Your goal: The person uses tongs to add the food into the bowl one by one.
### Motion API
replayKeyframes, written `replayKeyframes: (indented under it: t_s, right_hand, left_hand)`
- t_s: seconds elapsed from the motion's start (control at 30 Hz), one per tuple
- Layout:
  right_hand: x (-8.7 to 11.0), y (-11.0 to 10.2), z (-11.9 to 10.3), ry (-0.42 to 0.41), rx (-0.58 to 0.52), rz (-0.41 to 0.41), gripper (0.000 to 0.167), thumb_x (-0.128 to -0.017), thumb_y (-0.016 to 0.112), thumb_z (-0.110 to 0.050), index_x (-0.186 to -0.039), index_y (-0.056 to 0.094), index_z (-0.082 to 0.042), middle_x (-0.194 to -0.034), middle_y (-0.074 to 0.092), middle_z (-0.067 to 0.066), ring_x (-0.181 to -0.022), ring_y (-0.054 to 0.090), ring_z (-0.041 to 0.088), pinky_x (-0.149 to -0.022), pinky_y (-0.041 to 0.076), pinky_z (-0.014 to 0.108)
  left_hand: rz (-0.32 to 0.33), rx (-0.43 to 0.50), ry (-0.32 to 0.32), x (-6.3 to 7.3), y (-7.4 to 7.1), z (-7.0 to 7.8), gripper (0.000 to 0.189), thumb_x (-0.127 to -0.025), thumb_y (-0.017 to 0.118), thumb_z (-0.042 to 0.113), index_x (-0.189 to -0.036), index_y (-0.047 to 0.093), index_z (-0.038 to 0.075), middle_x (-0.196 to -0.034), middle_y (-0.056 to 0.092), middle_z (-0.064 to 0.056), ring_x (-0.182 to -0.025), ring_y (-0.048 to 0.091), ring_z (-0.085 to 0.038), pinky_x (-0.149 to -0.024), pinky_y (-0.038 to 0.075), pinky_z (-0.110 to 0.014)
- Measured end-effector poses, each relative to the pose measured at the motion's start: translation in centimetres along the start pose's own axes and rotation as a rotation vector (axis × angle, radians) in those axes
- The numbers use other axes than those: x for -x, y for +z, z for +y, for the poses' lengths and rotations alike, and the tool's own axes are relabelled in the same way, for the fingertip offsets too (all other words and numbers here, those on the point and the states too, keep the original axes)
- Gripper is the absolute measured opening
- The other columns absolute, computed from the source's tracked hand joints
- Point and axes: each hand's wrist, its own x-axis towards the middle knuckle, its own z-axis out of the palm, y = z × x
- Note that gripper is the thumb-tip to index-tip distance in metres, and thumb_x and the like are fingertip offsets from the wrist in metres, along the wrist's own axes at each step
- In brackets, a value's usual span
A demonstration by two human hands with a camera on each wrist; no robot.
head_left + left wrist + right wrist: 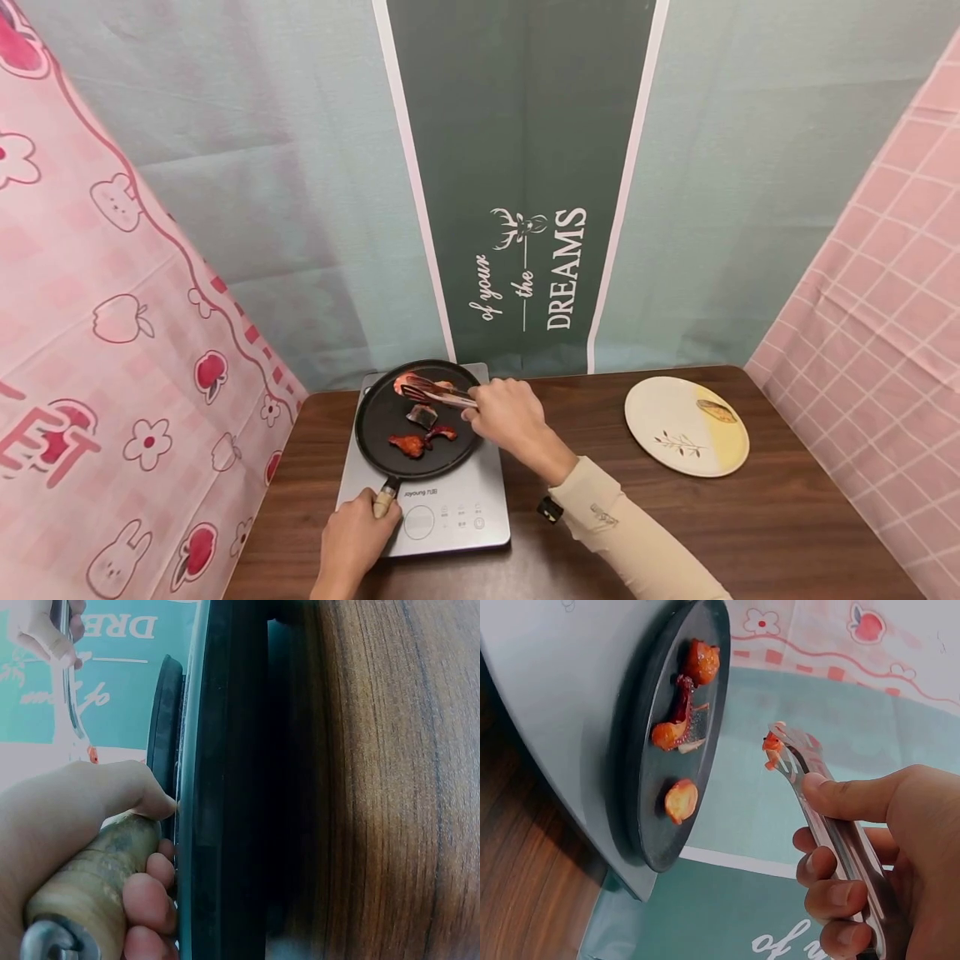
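Note:
My left hand (356, 533) grips the wooden handle (94, 885) of a flat black frying pan (377, 429). In my right hand (513, 417) I hold metal tongs (453, 398) over the far part of the pan. Their tips pinch a small orange-red piece of food (772, 748), raised above the pan in the right wrist view. On the pan lie a glazed orange-brown piece (406, 446), a dark red curled piece (441, 433), a silvery-skinned fish piece (422, 415) and a pale round piece (681, 800) partly hidden behind the tongs in the head view.
The pan sits on a silver induction cooker (480, 475) with its control panel towards me. At the right of the brown wooden table (577, 417) stands a white and yellow plate (656, 408) with a leaf design. Printed cloths (322, 208) hang behind and at both sides.

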Motion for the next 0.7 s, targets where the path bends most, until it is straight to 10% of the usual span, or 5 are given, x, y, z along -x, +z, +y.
replayKeyframes:
  t_s: [0.7]
  right_hand:
    - [-1.1,1.3,-1.9,-0.029,0.031,-0.005,0.04,-0.092,0.078,-0.044,-0.063,0.062,-0.021,-0.056,0.055,-0.001,-0.045,0.048,0.018,-0.046,0.042,0.037]
  left_hand:
    - [-0.012,-0.012,-0.01,0.2,-0.3,0.3,0.032,-0.085,0.072,0.038,-0.086,0.067,0.006,-0.068,0.061,-0.009,-0.063,0.063,-0.032,-0.058,0.046,-0.051]
